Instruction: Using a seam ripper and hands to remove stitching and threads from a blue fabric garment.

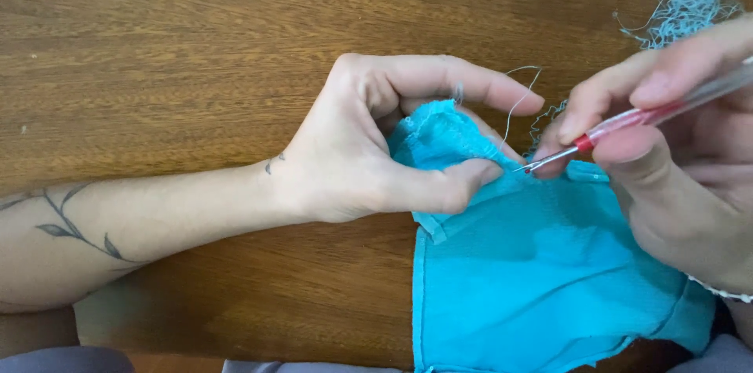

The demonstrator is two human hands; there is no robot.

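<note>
A piece of turquoise fabric [533, 279] lies on a wooden table [196, 43]. My left hand [369, 145] pinches a bunched, frayed edge of the fabric between thumb and fingers. My right hand [674, 161] holds a seam ripper [627, 118] with a red and clear handle. Its metal tip touches the fabric seam right beside my left thumb. A loose pale thread [518, 98] curls up from the seam between the two hands.
A tangle of pulled turquoise threads [682, 8] sits on the table at the top right. The table's front edge runs along the bottom, with grey cloth [70, 359] below it.
</note>
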